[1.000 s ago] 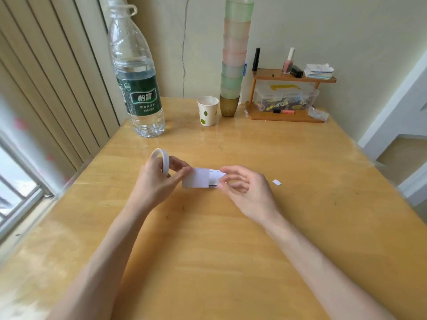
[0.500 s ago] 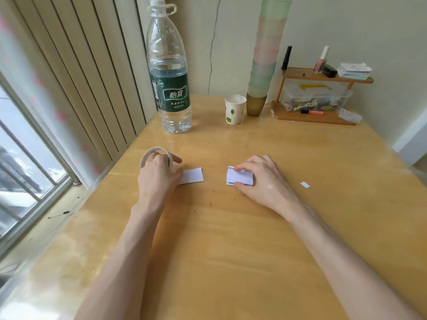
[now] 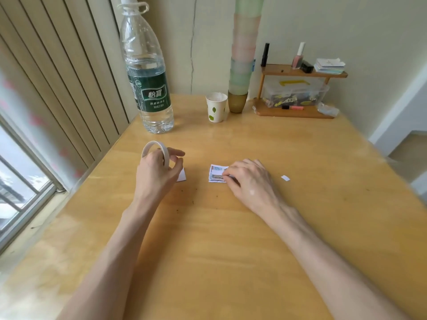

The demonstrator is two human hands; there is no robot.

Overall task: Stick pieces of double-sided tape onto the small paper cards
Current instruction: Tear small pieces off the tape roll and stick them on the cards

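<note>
Far left, a metal-framed window [image 3: 20, 181], then a beige vertical-slat blind [image 3: 57, 77]. The light wooden bench [image 3: 231, 250] fills the rest.

Back left on the bench stands a big clear plastic water bottle with a dark green label [image 3: 149, 88], upright.

In front of it, my left grip [image 3: 157, 176] is clenched round a thin white ring-shaped roll of double-sided tape [image 3: 151, 143]. The roll is held upright off the bench, with my fingers [image 3: 178, 153] hooked round it.

At that grip's right side a plain white paper card [image 3: 182, 177] lies flat on the bench, mostly hidden. I can't tell if the grip touches it.

Back centre, a white paper cup with green leaf print [image 3: 216, 107] stands upright. It is just beside a tall tower of nested pastel green and pink plastic cups [image 3: 243, 65] by the wall.

Mid-bench, apart from the plain card, a small stack of printed paper cards [image 3: 216, 174] lies flat. My right grip [image 3: 251, 183] is grasping it, thumb and forefinger pinching the stack's right edge, the other fingers curled.

Right of that grip and apart from it, a tiny white paper scrap [image 3: 285, 178] lies on the bench.

Back right, a brown two-tier wooden shelf [image 3: 300, 73] sits on the bench. Its lower level holds a clear plastic storage box [image 3: 298, 93] and an orange marker pen [image 3: 292, 107]. On top are a pink nail-polish bottle [image 3: 298, 57] and a pile of papers [image 3: 329, 65].
</note>
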